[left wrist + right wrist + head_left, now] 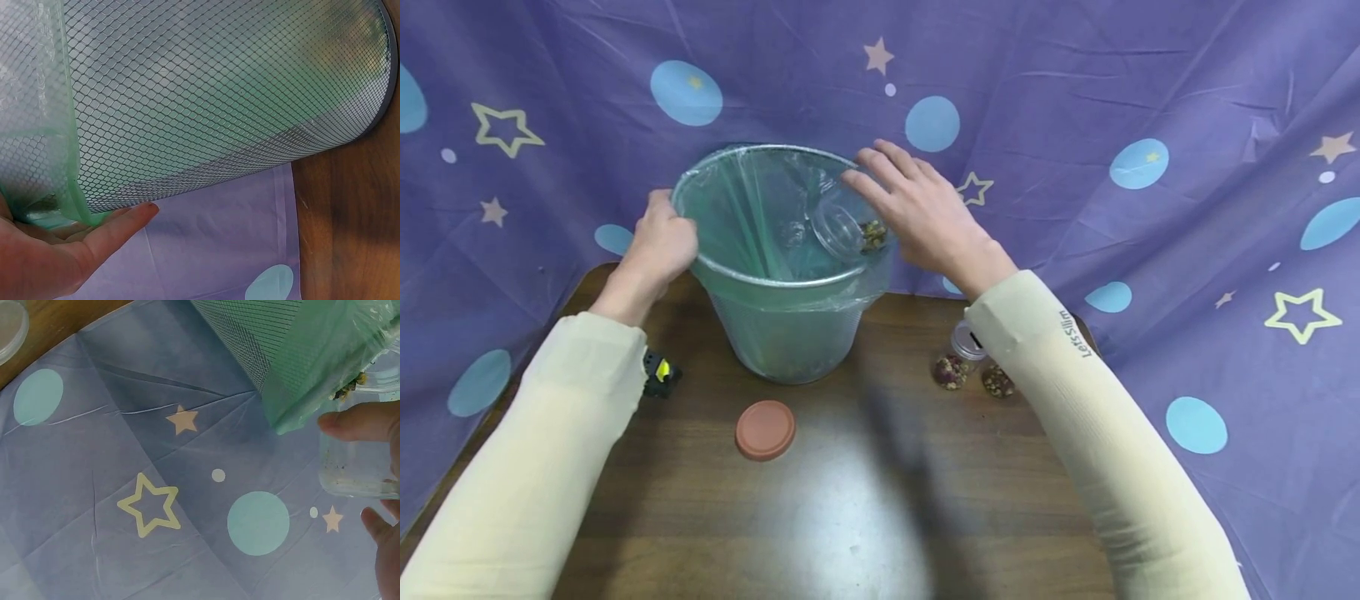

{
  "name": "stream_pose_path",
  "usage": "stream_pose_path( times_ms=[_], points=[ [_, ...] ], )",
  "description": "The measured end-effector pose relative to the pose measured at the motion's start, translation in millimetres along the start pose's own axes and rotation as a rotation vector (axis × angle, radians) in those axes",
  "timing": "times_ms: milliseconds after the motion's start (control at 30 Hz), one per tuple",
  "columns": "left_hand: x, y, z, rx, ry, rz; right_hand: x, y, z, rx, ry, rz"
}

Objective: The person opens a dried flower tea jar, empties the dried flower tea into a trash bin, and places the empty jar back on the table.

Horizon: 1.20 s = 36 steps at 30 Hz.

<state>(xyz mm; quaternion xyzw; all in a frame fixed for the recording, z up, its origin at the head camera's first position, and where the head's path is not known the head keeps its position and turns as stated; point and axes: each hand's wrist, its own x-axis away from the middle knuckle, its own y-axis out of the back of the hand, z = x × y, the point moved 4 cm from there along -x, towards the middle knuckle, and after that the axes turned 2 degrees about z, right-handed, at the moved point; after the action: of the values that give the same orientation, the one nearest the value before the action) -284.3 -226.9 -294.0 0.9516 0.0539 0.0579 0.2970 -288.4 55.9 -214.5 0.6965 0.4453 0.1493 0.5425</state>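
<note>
A silver mesh wastebasket (782,342) stands on the table, lined with a translucent green bin bag (722,225) folded over its rim. My left hand (662,237) grips the rim and bag on the left; in the left wrist view its thumb (125,228) lies along the outside of the mesh. At the right side of the rim my right hand (917,200) holds a clear jar (350,462), tipped with its mouth over the basket. Dried yellow-green bits (873,237) sit at the jar's mouth. Part of the jar is hidden behind the right hand and the bag.
A round terracotta-coloured lid (765,429) lies on the wooden table (820,517) in front of the basket. Two jars of dried reddish bits, one lidded jar (951,367) and another jar (997,381), stand near the right forearm. A black-and-yellow object (661,375) is beside the left sleeve.
</note>
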Motion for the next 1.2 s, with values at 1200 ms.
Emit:
stream_pose_path(
  times_ms=[1200],
  points=[
    [0.4, -1.1, -0.9, 0.018, 0.007, -0.006, 3.7, 1.6, -19.5, -0.507, -0.784, 0.098]
  ],
)
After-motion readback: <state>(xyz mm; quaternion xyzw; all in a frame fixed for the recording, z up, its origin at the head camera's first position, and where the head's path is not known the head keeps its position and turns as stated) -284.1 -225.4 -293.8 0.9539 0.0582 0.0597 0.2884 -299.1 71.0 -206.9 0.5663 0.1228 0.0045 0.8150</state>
